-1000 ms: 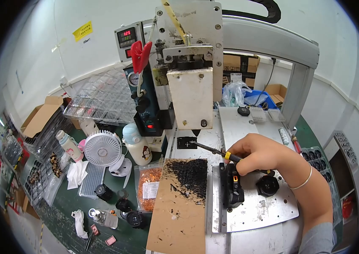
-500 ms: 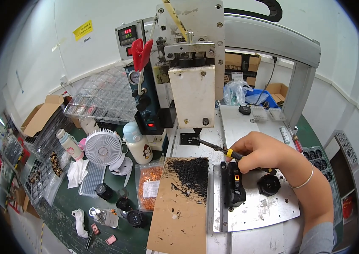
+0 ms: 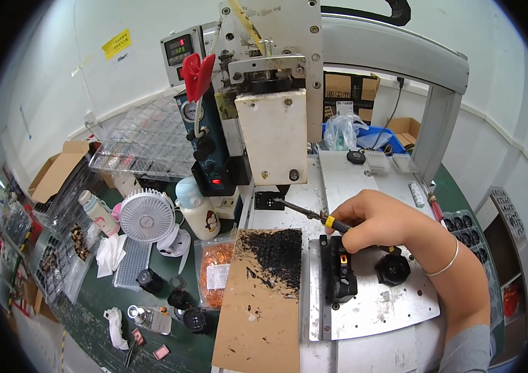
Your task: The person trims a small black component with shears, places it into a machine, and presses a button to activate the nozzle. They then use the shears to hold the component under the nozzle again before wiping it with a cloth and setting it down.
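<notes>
My right hand (image 3: 379, 221) is closed around a slim, pointed tool (image 3: 310, 213) with a dark shaft, a yellow band and a black handle. Its tip reaches left to a small black rectangular plate (image 3: 268, 201) with pale marks, beneath the white head (image 3: 274, 140) of a bench machine. Whether the tip grips that plate or only touches it I cannot tell. Below my hand, a black clamp-like block (image 3: 342, 280) stands on a metal fixture plate (image 3: 376, 317), beside a black knob (image 3: 393, 270). My left hand is out of view.
Left of the fixture lies a brown board (image 3: 258, 336) with a heap of black scraps (image 3: 273, 258). Farther left are a bag of orange pieces (image 3: 213, 292), a white fan (image 3: 147, 216), a bottle (image 3: 198, 208) and a glass bottle (image 3: 150, 318). A tray of dark parts (image 3: 463, 230) sits at right.
The whole view has shifted slightly, moving the machine left in the picture. My right hand keeps its hold on the tool, whose tip stays at the black plate. The controller's red readout has changed.
</notes>
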A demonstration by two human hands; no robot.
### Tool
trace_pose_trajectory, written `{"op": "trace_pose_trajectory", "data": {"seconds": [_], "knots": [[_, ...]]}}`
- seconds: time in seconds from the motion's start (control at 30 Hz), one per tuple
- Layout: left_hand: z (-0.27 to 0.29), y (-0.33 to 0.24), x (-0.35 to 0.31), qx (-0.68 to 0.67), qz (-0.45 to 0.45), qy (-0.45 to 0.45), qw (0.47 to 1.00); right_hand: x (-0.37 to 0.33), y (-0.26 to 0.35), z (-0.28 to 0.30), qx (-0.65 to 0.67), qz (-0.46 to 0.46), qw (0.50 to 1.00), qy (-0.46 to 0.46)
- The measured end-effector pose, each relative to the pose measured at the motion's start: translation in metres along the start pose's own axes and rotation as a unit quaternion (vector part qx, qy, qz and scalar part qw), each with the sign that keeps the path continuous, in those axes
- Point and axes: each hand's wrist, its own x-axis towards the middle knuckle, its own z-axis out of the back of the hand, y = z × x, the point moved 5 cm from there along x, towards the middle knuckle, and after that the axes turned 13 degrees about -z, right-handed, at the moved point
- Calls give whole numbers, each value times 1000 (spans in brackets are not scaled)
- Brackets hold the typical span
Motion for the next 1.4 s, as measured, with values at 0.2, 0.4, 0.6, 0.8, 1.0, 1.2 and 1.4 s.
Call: {"op": "trace_pose_trajectory", "data": {"seconds": [0.2, 0.4, 0.6, 0.8, 1.0, 1.2, 1.4], "knots": [[2, 1, -2, -47, -11, 21, 999, 0, -4, 5, -51, -6, 998, -30], [-2, -3, -5, -31, -3, -2, 1000, -16, -10, 21, -128, -30, 987, -98], [-5, -2, -7, -27, -11, 24, 999, -68, -13, 47, -153, -67, 971, -173], [-1, -1, -7, -79, 11, 15, 997, -145, -38, 35, 2, -68, 994, -85], [20, 10, 5, -175, 56, -14, 983, -199, -72, -7, 94, -56, 992, 69], [38, 15, -34, -586, 236, -254, 733, -232, -88, -62, 115, -55, 982, 142], [31, 10, -52, -888, 244, -308, 239, -246, -83, -108, 45, -69, 976, 203]]}}
